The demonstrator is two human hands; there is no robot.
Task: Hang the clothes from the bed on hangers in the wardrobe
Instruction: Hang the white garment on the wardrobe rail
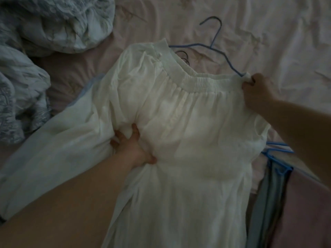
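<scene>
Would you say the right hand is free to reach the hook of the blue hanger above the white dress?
Probably not at once: the right hand is pinching the white dress at its shoulder corner, where the blue hanger meets it. The hook lies bare on the sheet, so once that grip loosens the way looks open.

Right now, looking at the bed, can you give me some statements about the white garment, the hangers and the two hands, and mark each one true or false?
1. The right hand pinches the white garment at its elastic edge, beside the blue wire hanger. True.
2. The left hand holds a hanger. False: its grip is on bunched white fabric.
3. The garment already hangs in a wardrobe. False: it lies on the pink sheet.
4. More blue hangers lie at the garment's right side. True.
</scene>
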